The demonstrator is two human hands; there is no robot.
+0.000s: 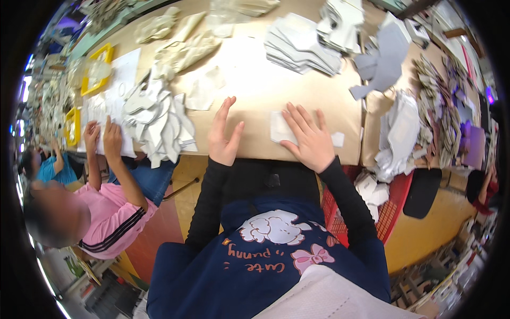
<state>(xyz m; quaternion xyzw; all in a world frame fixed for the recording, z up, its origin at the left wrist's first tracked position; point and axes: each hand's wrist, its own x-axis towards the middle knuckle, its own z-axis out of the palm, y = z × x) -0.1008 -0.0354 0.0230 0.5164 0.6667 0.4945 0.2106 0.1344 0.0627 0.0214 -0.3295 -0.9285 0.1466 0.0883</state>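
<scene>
The right hand (309, 139) lies flat, fingers spread, on a small white sheet (280, 128) at the near edge of the brown table (255, 90). The left hand (224, 135) is open, empty, just beside it. Grey cut pieces (302, 45) are stacked beyond; yellow trays (97, 68) stand far left.

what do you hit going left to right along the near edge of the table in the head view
co-worker's hands → fanned pile of grey-white cut pieces → left hand → small white piece under the right hand → red basket of white pieces
</scene>
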